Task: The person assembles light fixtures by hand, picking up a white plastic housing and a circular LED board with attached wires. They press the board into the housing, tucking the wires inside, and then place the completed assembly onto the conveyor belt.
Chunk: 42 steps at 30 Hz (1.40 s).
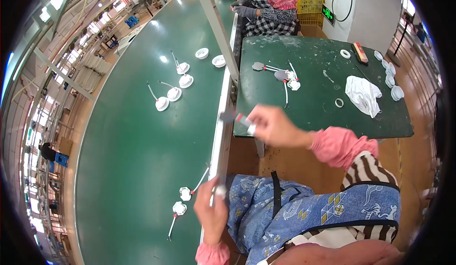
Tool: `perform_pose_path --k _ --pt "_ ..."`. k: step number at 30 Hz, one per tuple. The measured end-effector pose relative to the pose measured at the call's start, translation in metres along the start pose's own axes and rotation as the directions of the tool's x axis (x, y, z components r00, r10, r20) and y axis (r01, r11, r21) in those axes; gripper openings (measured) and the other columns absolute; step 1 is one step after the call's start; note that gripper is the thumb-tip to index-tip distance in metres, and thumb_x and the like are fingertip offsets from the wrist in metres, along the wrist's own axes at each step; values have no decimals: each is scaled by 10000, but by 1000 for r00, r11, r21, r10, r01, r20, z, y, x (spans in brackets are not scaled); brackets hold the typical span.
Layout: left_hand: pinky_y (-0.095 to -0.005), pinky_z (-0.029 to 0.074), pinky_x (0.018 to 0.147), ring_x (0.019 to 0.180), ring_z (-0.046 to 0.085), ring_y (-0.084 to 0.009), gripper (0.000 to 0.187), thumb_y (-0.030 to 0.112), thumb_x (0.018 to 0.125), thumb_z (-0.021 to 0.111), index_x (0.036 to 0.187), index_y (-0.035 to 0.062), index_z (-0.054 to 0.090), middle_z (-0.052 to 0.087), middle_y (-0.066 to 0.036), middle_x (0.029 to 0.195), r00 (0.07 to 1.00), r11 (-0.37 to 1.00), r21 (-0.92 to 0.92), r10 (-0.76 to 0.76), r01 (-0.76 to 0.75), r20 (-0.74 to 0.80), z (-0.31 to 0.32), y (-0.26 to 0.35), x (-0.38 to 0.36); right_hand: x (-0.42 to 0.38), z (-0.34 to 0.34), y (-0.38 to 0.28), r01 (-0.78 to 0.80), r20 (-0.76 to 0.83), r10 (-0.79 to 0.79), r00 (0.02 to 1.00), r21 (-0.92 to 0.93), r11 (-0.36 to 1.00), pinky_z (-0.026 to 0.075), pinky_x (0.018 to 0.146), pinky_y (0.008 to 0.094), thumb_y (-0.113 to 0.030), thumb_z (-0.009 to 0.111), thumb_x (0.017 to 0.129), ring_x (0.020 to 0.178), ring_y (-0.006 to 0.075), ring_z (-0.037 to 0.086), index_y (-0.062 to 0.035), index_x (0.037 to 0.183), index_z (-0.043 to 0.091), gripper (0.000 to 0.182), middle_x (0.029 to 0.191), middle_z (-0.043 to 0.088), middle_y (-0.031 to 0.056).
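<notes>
My right hand (275, 127) is closed around a small part with white and red wires and a grey disc (228, 117) at its end, over the gap between belt and side table. My left hand (212, 210) is at the right edge of the green belt (142, 170), fingers bent round a small white piece (220, 191), blurred. Just left of it on the belt lie two white parts with wires, one (185, 193) above the other (179, 209). On the side table (304, 117) is a cluster of white parts with grey discs (281, 75) and wires.
Several round white parts (174, 94) sit farther up the belt. A metal post (216, 27) rises at its edge. The side table holds a white cloth (362, 95), white rings (339, 103), a red-yellow box (359, 53) and white cups (397, 93). A co-worker (270, 8) sits beyond.
</notes>
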State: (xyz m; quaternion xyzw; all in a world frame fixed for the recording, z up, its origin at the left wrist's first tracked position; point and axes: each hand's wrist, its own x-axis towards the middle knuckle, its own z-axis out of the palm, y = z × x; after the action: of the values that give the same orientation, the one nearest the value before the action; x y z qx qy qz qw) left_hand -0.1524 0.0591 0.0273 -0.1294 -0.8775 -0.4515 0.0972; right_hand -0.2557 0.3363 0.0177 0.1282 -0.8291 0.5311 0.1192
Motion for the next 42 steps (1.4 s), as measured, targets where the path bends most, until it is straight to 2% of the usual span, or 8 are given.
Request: perform_pose_path --k 2,4,10,14,16,21,28,42 --pt "-366 515 898 987 668 -279 327 22 940 504 1233 -27 643 690 -158 1077 999 990 -137 -16 9 -51 30 -4 17 -18 41 -28 365 35 -364 931 -150 919 527 639 436 -50 674 793 741 294 661 -44 977 620 192 863 597 142" --pt "-312 508 851 946 633 -177 286 70 1000 509 1216 -67 638 690 -98 1054 967 837 -530 -228 135 -115 51 -1 26 -36 68 -40 403 142 -383 913 -163 901 542 667 465 -29 652 774 784 363 656 -50 971 605 203 920 596 151" --pt "-270 487 749 848 609 -128 311 217 1067 513 1125 -59 644 665 -58 922 906 698 -666 -416 262 -80 35 -20 22 -35 81 -46 567 216 -575 789 103 817 538 658 403 27 646 767 731 309 632 -36 1085 669 326 967 634 145" --pt "-281 431 592 628 532 -145 396 301 1058 539 1008 -81 632 578 -58 709 927 399 -845 -262 357 268 10 -25 -2 -7 44 -52 100 376 -152 914 154 983 508 678 313 -68 641 906 851 131 616 -3 1193 657 296 1034 663 80" --pt "-257 375 546 582 469 -107 410 312 1055 548 1017 -85 640 560 -37 688 896 379 -815 -253 438 364 7 -29 -12 8 57 -46 -176 454 -64 889 467 867 491 667 275 -172 660 953 860 88 584 10 1233 631 335 1016 647 47" --pt "-197 309 524 557 397 -46 352 295 1076 501 1082 -12 672 530 27 677 878 434 -764 -262 477 400 -3 -22 -23 10 82 -41 -660 842 51 537 381 648 375 501 182 -249 730 936 640 41 555 8 1147 633 347 955 680 45" --pt "-246 387 517 562 493 -73 200 141 1036 553 1098 24 703 569 5 667 954 833 -468 -282 296 102 -3 -24 -36 6 98 -47 -851 939 73 337 271 450 305 450 183 -154 724 922 543 32 452 -6 987 618 194 832 631 34" --pt "-262 463 614 671 566 -77 173 144 998 634 1092 8 684 660 -21 808 920 823 -441 -393 359 16 -2 -22 -58 -7 96 -42 -895 897 93 433 416 162 302 450 192 -83 647 941 524 45 434 -5 995 609 102 854 641 58"
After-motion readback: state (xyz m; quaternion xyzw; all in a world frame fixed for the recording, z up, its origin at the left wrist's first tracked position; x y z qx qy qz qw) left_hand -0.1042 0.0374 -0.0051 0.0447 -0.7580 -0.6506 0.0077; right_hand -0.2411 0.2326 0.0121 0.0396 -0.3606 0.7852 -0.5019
